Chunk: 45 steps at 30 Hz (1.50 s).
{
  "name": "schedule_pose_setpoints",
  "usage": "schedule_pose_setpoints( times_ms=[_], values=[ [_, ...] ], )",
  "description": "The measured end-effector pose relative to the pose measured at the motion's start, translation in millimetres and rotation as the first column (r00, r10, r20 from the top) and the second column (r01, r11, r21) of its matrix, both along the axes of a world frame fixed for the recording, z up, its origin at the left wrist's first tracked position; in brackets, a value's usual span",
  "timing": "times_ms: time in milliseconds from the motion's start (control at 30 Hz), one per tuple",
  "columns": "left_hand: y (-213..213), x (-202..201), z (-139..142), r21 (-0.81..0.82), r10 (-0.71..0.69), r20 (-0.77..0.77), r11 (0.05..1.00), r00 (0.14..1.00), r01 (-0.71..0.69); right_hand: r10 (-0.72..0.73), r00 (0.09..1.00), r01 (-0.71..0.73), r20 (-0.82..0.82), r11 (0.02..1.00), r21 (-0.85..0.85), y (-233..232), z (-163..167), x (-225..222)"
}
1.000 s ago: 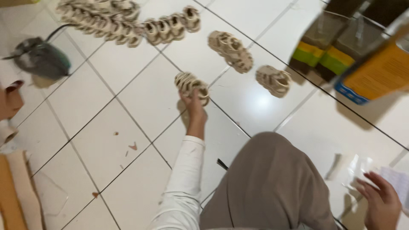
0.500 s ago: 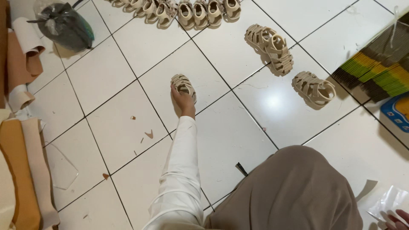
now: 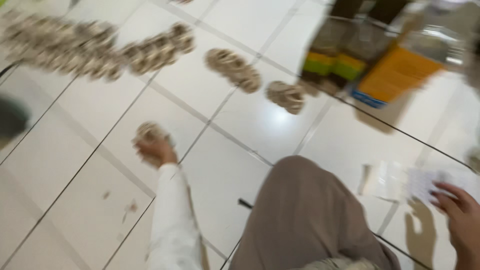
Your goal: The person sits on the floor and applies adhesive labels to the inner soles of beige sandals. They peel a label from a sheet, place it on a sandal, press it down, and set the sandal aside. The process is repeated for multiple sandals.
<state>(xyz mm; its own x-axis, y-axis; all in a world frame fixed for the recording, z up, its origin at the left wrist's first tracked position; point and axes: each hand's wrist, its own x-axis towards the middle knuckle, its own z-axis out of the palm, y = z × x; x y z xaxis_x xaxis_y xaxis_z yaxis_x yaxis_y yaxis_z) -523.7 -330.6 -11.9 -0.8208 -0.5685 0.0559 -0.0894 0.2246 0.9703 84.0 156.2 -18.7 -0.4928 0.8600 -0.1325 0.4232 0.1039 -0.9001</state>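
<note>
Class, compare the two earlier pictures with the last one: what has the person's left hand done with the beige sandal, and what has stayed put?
The left hand has closed on the sandal and drawn it toward the person, away from the rows. The right hand stays by the white sheets. The sandal rows lie unmoved on the tiles.

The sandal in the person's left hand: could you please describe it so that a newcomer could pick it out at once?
Start at the white tiled floor, where rows of beige strappy sandals lie along the far side. Nearer the person, a white-sleeved left hand reaches out. The sandal it grips sits alone, apart from the rows, the only one touched.
</note>
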Motion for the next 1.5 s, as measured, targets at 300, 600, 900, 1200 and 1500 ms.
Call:
schedule_pose_setpoints(
  times_ms=[300, 600, 900, 1200, 1500],
  values=[
    [213.6, 153.9, 79.1, 0.129, -0.747, -0.288, 0.589, 0.599, 0.798, -0.177, 0.953, 0.19, 0.245, 0.981, -0.029, 24.7, 15.8, 89.0],
    [389.9, 372.9, 97.2, 0.566, -0.944, -0.247, 0.044, 0.22, 0.823, -0.629, 0.62, 0.198, 0.468, 0.703, 0.683, 13.3, 2.5, 108.6],
    [416.4, 404.4, 23.5, 0.54, -0.989, 0.06, -0.079, -0.132, 0.838, -0.508, 0.531, 0.085, 0.678, 0.828, 0.554, 26.0, 13.2, 120.2],
    [413.5, 440.1, 57.8, -0.156, -0.832, -0.019, -0.546, -0.555, 0.823, -0.487, 0.809, 0.305, -0.33, 0.827, -0.473, 24.5, 11.5, 101.4],
    [400.0, 449.6, 85.2, -0.397, -0.849, -0.19, -0.392, -0.492, 0.83, -0.536, 0.586, -0.212, -0.608, 0.623, -0.753, 8.1, -4.4, 72.1]
  ],
)
